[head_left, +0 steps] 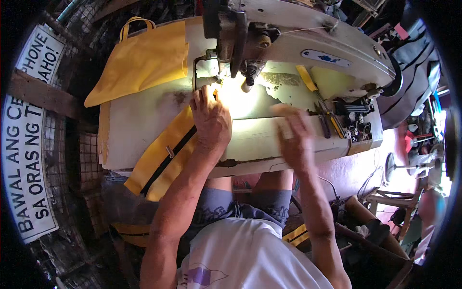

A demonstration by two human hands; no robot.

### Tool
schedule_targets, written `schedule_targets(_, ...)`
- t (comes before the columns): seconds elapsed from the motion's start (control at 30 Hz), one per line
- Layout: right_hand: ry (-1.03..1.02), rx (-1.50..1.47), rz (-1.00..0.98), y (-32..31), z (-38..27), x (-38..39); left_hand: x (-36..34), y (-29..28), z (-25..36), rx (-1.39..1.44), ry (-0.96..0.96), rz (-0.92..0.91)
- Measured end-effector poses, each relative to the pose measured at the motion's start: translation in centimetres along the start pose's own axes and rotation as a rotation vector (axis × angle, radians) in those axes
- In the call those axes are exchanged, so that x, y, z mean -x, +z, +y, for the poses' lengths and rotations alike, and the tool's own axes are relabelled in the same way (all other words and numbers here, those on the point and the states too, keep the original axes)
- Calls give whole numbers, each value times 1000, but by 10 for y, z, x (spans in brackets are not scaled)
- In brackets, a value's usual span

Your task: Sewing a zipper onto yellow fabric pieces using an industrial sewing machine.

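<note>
My left hand (211, 118) is closed on the upper end of a yellow strip (158, 150), close to the needle area of the sewing machine (288, 38). A black zipper (164, 166) runs along the strip, with a metal slider on it. The strip's lower end hangs over the table's front edge. My right hand (294, 139) is raised over the front part of the sewing table (250, 156), to the right of the lamp's bright spot. Motion smears its fingers, and no held thing can be made out. Glare hides the spot just beyond my left fingertips.
A yellow bag-shaped piece (144, 60) with handles lies at the table's left. On the right are snips (324, 126), a yellow-handled tool (337, 126) and a tray of small metal parts (357, 132). A wire-mesh wall with a white sign (29, 168) stands at left.
</note>
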State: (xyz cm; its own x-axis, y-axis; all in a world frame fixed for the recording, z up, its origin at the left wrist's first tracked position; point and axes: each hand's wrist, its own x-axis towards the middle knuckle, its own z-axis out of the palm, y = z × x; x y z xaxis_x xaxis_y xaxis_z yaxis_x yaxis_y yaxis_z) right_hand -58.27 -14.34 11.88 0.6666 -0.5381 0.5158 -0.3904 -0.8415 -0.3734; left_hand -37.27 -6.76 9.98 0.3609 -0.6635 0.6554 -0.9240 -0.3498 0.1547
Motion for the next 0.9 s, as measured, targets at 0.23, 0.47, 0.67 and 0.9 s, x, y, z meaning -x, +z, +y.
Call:
schedule_targets(0.23,-157,-328,-66,35,-87,-23,-43,-21,-54,323,244,-436)
schedule_targets(0.47,-153,-217,-152,60,-89,-34,-78,-11,-92,586,635,-506)
schedule_targets(0.67,-142,-219,-204,49,-80,-39,-60,-12,-85,575,567,-454)
schedule_targets(0.9,-273,-255,-156,42,-38,-70,-39,-16,-73,529,421,-389)
